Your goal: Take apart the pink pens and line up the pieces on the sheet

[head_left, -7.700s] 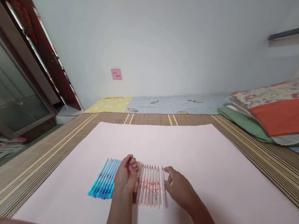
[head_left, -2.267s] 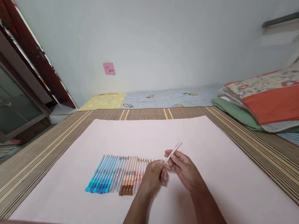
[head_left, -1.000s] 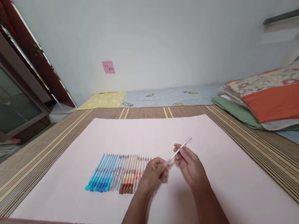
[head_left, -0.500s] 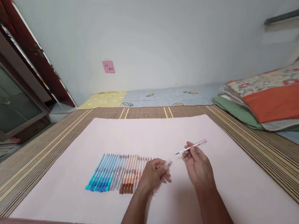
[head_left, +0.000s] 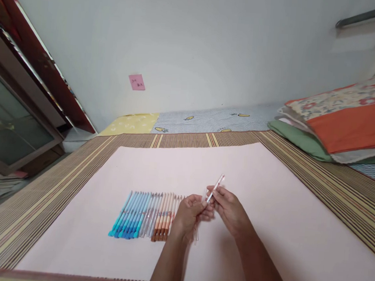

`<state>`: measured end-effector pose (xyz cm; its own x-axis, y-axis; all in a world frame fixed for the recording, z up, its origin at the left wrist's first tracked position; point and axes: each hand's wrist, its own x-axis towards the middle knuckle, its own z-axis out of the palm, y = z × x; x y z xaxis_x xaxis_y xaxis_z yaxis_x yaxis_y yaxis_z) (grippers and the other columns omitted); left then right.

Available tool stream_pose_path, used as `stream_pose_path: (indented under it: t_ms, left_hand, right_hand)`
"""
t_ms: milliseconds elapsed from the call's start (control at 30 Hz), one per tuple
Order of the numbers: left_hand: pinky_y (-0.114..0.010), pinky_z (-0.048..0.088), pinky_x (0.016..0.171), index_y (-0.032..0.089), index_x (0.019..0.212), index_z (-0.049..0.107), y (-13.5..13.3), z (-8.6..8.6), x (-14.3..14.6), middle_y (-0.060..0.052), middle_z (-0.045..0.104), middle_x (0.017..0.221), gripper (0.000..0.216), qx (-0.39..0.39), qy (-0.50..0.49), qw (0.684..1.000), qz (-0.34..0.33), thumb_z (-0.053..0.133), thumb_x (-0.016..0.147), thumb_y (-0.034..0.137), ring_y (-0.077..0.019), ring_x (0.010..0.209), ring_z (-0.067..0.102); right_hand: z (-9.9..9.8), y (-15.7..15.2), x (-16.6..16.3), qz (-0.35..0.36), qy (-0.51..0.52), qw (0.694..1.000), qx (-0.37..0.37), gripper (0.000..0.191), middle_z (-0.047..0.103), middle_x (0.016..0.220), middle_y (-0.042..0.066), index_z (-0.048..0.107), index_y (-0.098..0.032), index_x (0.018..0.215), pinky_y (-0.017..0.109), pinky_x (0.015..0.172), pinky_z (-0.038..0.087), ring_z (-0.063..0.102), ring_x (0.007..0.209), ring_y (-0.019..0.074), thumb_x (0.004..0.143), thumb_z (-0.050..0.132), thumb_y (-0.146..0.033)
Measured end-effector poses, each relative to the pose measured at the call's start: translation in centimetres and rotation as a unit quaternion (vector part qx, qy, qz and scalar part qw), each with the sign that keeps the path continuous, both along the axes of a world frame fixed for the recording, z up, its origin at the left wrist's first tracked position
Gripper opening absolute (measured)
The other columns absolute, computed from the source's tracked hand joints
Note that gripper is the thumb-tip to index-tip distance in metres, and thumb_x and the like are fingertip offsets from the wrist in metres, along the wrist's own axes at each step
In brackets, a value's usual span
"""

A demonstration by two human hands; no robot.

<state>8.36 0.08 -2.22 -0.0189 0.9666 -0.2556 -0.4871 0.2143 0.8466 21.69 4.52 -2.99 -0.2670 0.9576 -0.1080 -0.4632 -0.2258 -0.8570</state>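
Observation:
My right hand [head_left: 230, 206] pinches a slim pen [head_left: 216, 187], white toward its lower end and clear with reddish marks at the top. The pen is tilted, and its lower end reaches the fingers of my left hand [head_left: 190, 214]. Those fingers are closed around a small clear pen piece [head_left: 204, 194], mostly hidden by the hand; whether the pen sits inside it I cannot tell. Beside my left hand lies a row of pens: blue ones [head_left: 131, 214], clear ones [head_left: 151, 215] and peach-and-brown ones [head_left: 164, 219]. My left hand and forearm cover the row's right end.
The pens lie on a large pale pink sheet [head_left: 101, 246] over a striped mat [head_left: 83, 184]. Folded bedding [head_left: 354, 123] is piled at the right. Behind stands a white wall with a pink note [head_left: 136, 82]; a glass-fronted cabinet [head_left: 10, 118] is at the left.
My right hand has moved left with the pen and turned it steeper. The pen's dark tip, visible before and apart from my left hand, is now hidden at the left fingers.

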Motion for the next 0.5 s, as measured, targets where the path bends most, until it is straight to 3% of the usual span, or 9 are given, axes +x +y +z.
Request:
stream_pose_path:
  t_ms: [200, 367, 500]
  left_hand:
    - [-0.022, 0.047, 0.047, 0.012, 0.078, 0.063, -0.2, 0.6, 0.1, -0.006, 0.072, 0.06, 0.053, 0.013, 0.012, 1.0, -0.006, 0.094, 0.051, 0.044, -0.0137, 0.046, 0.065]
    - [-0.023, 0.048, 0.047, 0.012, 0.077, 0.062, -0.3, 0.6, 0.1, -0.006, 0.072, 0.06, 0.052, 0.005, 0.01, 1.0, -0.02, 0.094, 0.051, 0.042, -0.0139, 0.047, 0.065]
    - [-0.023, 0.051, 0.052, 0.013, 0.08, 0.062, -0.2, 0.6, -0.2, -0.004, 0.073, 0.063, 0.053, -0.003, -0.016, 1.0, 0.006, 0.096, 0.051, 0.041, -0.0134, 0.052, 0.067]
  right_hand:
    - [-0.3, 0.4, 0.2, -0.044, -0.003, 0.999, -0.007, 0.04, 0.068, 0.081, 0.004, 0.076, -0.017, 0.088, 0.027, 0.059, 0.045, 0.055, 0.067, 0.0131, 0.064, 0.088, -0.047]
    - [-0.6, 1.3, 1.3, -0.149, 0.06, 0.987, -0.012, 0.035, 0.066, 0.085, 0.005, 0.076, -0.018, 0.086, 0.027, 0.055, 0.046, 0.054, 0.069, 0.0137, 0.063, 0.09, -0.04]
    - [-0.5, 1.7, 2.4, -0.221, 0.089, 0.971, -0.015, 0.036, 0.066, 0.086, 0.003, 0.075, -0.02, 0.088, 0.025, 0.058, 0.049, 0.055, 0.072, 0.0127, 0.063, 0.091, -0.039]
